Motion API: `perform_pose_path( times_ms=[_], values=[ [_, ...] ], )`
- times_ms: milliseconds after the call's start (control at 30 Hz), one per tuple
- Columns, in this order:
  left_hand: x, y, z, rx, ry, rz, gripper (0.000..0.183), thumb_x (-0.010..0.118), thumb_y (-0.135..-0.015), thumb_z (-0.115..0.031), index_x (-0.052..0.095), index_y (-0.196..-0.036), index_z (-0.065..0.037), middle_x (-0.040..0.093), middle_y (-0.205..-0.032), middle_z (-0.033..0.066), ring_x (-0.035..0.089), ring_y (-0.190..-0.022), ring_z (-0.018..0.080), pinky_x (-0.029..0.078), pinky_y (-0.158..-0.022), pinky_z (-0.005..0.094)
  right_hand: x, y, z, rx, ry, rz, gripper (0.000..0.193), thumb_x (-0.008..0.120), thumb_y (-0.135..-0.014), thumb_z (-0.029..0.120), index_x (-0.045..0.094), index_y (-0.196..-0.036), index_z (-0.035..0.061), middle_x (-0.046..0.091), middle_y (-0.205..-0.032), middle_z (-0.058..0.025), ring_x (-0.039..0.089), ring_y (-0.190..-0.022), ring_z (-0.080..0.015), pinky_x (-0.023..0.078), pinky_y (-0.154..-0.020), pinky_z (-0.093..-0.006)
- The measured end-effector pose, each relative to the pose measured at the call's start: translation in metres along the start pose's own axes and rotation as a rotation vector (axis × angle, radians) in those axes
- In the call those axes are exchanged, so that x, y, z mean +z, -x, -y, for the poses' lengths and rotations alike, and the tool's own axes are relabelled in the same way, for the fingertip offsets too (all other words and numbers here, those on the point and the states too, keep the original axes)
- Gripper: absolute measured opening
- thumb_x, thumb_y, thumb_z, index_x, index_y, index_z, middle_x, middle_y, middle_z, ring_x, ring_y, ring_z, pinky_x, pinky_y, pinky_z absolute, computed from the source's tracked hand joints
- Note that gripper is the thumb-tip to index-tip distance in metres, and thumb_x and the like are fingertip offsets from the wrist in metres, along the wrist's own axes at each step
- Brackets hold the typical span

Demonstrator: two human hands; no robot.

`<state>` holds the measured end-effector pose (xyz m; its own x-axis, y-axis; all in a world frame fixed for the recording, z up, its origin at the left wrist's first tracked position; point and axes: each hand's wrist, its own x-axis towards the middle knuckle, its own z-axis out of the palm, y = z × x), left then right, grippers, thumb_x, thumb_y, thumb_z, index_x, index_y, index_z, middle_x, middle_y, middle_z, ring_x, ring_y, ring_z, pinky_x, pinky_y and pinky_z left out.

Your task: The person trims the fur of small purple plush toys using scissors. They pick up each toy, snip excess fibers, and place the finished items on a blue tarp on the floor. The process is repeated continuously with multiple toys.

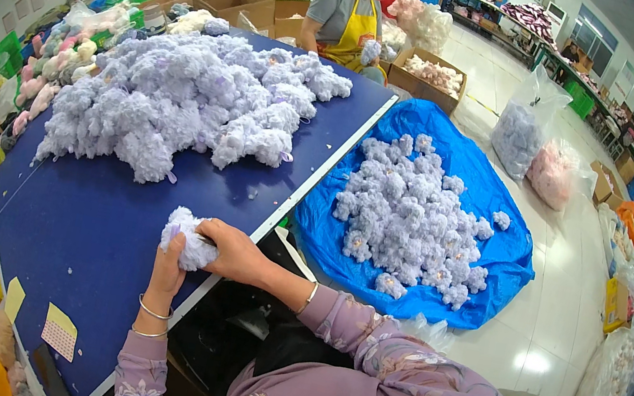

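Observation:
Both of my hands meet over the near edge of the blue table (106, 237), closed around one fluffy pale-lavender plush piece (192, 254). My left hand (169, 267) grips it from the near left, thumb up along its side. From the right, my right hand (233, 253) presses its fingers into the pile. Something thin and dark shows by the right fingertips, too small to make out. Beyond my hands a big heap of matching plush pieces (175, 88) covers the table's far part, some with small purple loops.
Right of the table, a blue tarp (504, 269) on the floor bears more lavender pieces (416, 215). A person in a yellow apron (356, 31) sits beyond the table. Bagged plush (519, 132), cardboard boxes (431, 78) and a yellow paper slip (60, 331) lie around.

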<state>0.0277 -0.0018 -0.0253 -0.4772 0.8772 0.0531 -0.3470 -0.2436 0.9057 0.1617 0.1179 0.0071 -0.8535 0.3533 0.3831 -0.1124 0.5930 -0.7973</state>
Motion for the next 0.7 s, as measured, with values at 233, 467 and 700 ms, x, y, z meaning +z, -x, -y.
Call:
perform_pose_path(
  times_ms=[233,467,700],
  values=[
    [0.0051,0.0012,-0.0028,0.009,-0.002,0.006,0.048,0.057,-0.094,-0.031,0.046,-0.129,0.0,0.055,-0.121,0.0088,0.055,-0.111,0.0187,0.044,-0.096,0.0335,-0.0003,0.0024,0.0031,0.005,-0.048,-0.017,0.039,0.073,-0.071,0.01,0.055,-0.104,0.0008,0.058,-0.102,-0.0162,0.057,-0.098,-0.0334,0.046,-0.085,-0.0372],
    [0.0043,0.0021,-0.0025,0.022,-0.035,-0.001,0.05,0.057,-0.093,-0.03,0.044,-0.131,0.001,0.054,-0.122,0.0083,0.054,-0.112,0.0183,0.043,-0.095,0.0326,0.0008,0.0034,0.0042,0.005,-0.061,-0.02,0.038,0.073,-0.072,0.01,0.055,-0.104,0.001,0.058,-0.1,-0.0165,0.057,-0.097,-0.0331,0.046,-0.085,-0.0368],
    [0.0095,0.0019,-0.0045,0.027,-0.115,0.033,0.049,0.056,-0.093,-0.03,0.046,-0.13,0.001,0.055,-0.122,0.0081,0.054,-0.11,0.0172,0.043,-0.095,0.0318,-0.0001,0.0041,0.0002,-0.027,-0.061,-0.01,0.037,0.072,-0.071,0.011,0.054,-0.102,0.0011,0.057,-0.1,-0.0174,0.057,-0.097,-0.0354,0.046,-0.083,-0.039]
  ],
)
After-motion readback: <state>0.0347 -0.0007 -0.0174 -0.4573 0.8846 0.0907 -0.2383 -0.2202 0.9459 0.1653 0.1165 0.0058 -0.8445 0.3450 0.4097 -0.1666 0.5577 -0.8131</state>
